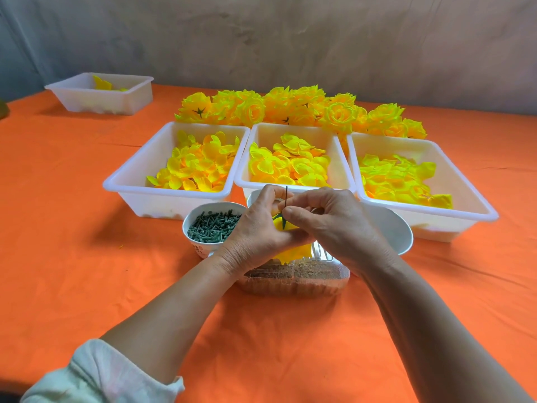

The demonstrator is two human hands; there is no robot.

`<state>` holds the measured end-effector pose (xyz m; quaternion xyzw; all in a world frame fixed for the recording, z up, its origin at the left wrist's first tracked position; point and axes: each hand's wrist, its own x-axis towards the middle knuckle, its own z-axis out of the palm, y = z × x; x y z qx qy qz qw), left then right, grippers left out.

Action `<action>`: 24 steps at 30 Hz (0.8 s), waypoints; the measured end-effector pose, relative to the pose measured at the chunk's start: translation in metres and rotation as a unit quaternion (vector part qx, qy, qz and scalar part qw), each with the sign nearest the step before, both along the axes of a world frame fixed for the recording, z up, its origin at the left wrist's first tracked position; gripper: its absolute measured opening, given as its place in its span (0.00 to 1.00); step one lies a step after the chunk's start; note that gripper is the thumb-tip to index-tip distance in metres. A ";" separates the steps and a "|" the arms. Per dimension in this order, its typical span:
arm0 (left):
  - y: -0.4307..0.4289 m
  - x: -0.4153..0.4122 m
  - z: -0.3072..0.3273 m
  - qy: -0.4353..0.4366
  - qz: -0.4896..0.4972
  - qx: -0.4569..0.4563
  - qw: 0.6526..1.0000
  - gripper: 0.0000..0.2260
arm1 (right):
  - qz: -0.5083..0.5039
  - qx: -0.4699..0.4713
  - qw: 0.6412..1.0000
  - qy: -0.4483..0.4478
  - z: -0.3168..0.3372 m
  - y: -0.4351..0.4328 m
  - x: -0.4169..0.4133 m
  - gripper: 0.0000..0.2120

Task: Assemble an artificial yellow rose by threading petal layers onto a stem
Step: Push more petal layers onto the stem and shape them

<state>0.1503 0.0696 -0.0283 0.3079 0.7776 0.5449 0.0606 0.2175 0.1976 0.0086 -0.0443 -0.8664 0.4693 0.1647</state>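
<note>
Head view: left hand (255,232) clasps the rose (294,252); right hand (334,225) fingers pinch its upright stem (286,196).

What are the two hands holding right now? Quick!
Left hand: closed, holding the yellow petals.
Right hand: closed, pinching the thin stem.
</note>
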 end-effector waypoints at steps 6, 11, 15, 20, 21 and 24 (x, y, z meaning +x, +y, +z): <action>-0.005 -0.004 0.001 0.001 -0.040 -0.006 0.999 0.29 | 0.014 0.047 0.999 0.002 0.001 0.000 -0.001 0.07; -0.006 -0.007 0.001 0.015 -0.048 -0.016 0.999 0.31 | 0.009 0.092 0.996 -0.008 0.000 -0.001 0.001 0.06; -0.005 -0.005 0.002 0.045 -0.044 -0.041 0.997 0.31 | -0.003 0.130 0.991 -0.026 -0.004 -0.001 0.001 0.07; -0.009 -0.010 0.007 0.038 -0.074 -0.072 0.994 0.30 | 0.019 0.125 0.990 -0.060 -0.001 0.002 0.000 0.10; -0.012 -0.012 0.010 0.033 -0.087 -0.089 0.992 0.31 | 0.023 0.117 0.990 -0.070 -0.001 0.003 0.000 0.12; -0.022 -0.019 0.023 0.012 -0.130 -0.118 0.984 0.36 | 0.035 0.096 0.992 -0.076 0.001 0.009 0.002 0.12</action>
